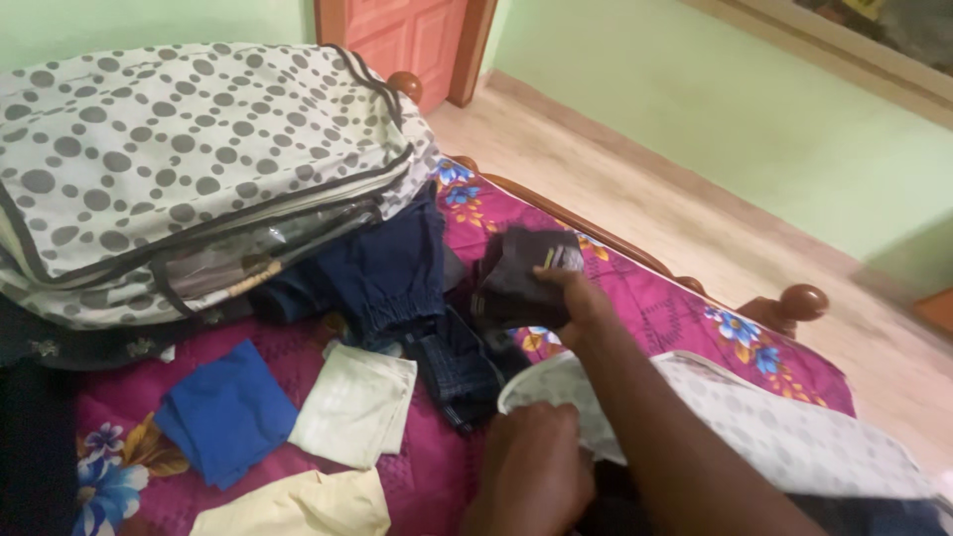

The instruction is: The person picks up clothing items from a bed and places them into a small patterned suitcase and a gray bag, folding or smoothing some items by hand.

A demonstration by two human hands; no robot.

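My right hand (581, 303) reaches out over the bed and grips a folded dark garment (516, 283), lifting it just above the pink floral bedsheet (685, 318). Nearer to me, my left hand (536, 467) rests with curled fingers on the edge of a white polka-dot fabric bag (774, 427), pinching its rim. Dark blue clothes (397, 273) spill from under a large polka-dot storage bag (189, 159) on the left. A piece of folded denim (462, 372) lies between the two hands and the pile.
A folded blue cloth (223, 412), a folded pale cloth (357, 402) and a cream garment (303, 506) lie on the bedsheet at lower left. The wooden footboard with round knobs (802, 301) borders the bed. Beyond it are tiled floor, green walls and an orange door (402, 35).
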